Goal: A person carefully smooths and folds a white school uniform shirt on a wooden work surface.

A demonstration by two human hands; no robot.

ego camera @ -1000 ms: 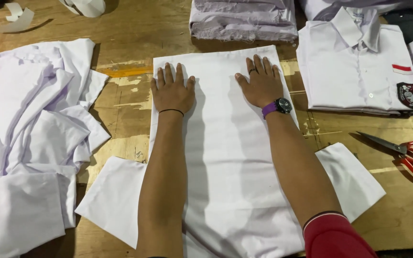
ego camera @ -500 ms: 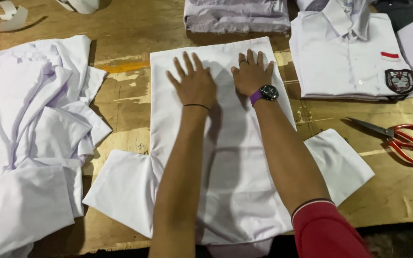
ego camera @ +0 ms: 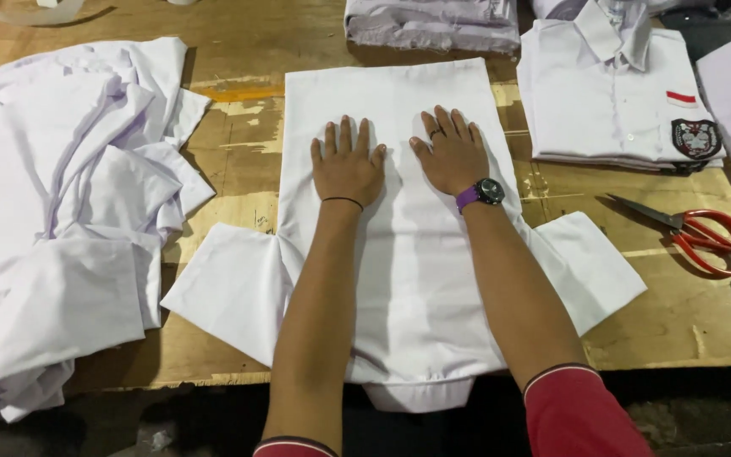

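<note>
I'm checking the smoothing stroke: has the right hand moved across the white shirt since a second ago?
Yes. The right hand has slid inward from the white shirt's right edge toward its middle, close beside the left hand, judged against the shirt's edge.

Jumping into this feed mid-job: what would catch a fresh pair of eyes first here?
Both hands lie flat, side by side, on a white shirt spread face down in the middle of the wooden table: left hand, right hand with a purple-strapped watch. Red-handled scissors lie at the right, below a folded shirt with a badge. A loose heap of white shirts fills the left side.
</note>
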